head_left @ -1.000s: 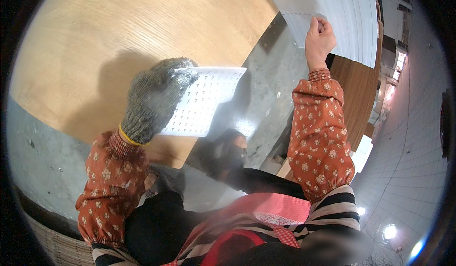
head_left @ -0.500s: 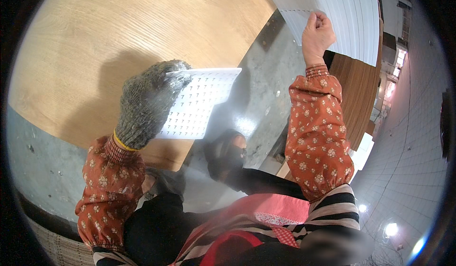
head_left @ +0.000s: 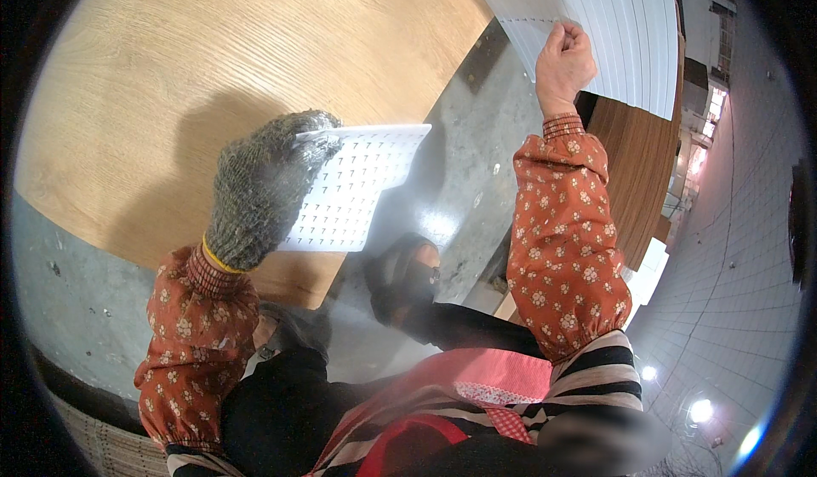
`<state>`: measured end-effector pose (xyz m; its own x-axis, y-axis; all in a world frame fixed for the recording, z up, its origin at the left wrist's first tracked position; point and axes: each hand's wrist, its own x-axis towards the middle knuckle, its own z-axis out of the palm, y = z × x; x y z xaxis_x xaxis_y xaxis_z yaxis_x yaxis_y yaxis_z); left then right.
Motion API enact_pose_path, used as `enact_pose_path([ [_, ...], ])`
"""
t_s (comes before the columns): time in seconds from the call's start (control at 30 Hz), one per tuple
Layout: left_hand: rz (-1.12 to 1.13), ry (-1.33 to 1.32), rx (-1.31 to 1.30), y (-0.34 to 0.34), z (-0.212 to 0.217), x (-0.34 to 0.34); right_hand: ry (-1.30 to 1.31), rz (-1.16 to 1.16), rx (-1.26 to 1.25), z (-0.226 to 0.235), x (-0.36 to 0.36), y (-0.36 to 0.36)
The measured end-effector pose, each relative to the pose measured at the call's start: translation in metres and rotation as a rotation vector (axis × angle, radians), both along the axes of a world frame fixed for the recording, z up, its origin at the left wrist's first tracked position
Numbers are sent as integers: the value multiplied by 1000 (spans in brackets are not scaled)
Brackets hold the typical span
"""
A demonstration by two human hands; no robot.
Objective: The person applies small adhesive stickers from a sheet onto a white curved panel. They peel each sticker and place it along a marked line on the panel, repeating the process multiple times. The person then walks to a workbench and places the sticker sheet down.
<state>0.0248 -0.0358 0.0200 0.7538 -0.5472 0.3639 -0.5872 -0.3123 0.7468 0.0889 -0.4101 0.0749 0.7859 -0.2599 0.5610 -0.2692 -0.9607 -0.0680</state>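
Observation:
My left hand (head_left: 265, 183), in a grey knitted glove with a yellow cuff edge, grips a white sheet of small printed labels (head_left: 353, 179). The sheet hangs over the corner of a wood-grain board (head_left: 281, 43), and part of it is hidden behind the glove. At the upper right my bare right hand (head_left: 566, 64) has thumb and fingers pinched together at a white panel (head_left: 553, 0). A row of small dark marks runs along that panel beside the fingertips. Whatever the pinch holds, if anything, is too small to make out.
More white panels lie in overlapping rows on a stack of brown boards (head_left: 630, 162) to the right. Grey floor (head_left: 472, 128) shows between this stack and the wood-grain board. My foot (head_left: 408, 273) is below the sheet. A slatted surface (head_left: 106, 430) lies at the lower left.
My right hand has shifted slightly left, still pinched at the white panel. The left hand and its label sheet have barely moved.

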Motion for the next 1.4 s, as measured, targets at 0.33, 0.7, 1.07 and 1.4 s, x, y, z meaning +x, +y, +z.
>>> enact_pose_path([
  [0.33, -10, -55, 29, 1, 0, -1, -40, -39, -35, -4, 0, 0],
  [0.7, -15, 10, -34, -1, -7, -3, -77, -46, -65, -10, 1, 0],
  [1.07, -12, 204, -142, 3, -7, -6, -88, -179, 52, 14, -6, 14],
  [1.4, -2, 518, -374, 2, -9, -12, 464, 548, 781, 23, -43, 146],
])
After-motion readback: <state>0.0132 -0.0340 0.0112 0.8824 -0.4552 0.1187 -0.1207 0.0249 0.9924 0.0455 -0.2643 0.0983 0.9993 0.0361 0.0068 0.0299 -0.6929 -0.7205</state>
